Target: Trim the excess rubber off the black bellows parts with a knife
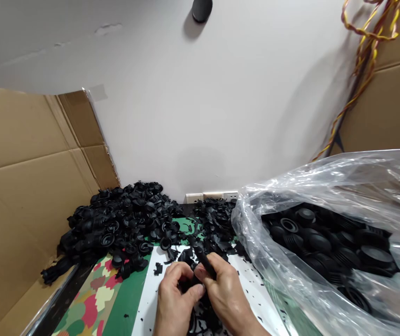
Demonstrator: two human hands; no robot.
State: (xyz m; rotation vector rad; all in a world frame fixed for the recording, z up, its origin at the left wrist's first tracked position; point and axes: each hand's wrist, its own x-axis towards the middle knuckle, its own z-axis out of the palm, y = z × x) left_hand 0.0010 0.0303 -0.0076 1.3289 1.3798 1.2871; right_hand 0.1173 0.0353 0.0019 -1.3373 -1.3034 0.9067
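My left hand (174, 296) is closed, thumb and fingers pinching a black rubber part (187, 284) that they mostly hide. My right hand (227, 291) is wrapped round a dark pen-like tool (204, 261), whose upper end points up and away from me. Its working tip is hidden between the hands, so I cannot tell its kind. Both hands meet over a white sheet (150, 285) strewn with black scraps. Just beyond them lies a heap of black trimmings (217, 219).
A large pile of ribbed black rubber parts (122, 219) stands at the left against a cardboard panel (24, 177). On the right, a clear plastic bag (256, 233) holds more black parts (319, 240). Power sockets (212, 197) are behind, and twisted yellow-red wire (364, 84) hangs upper right.
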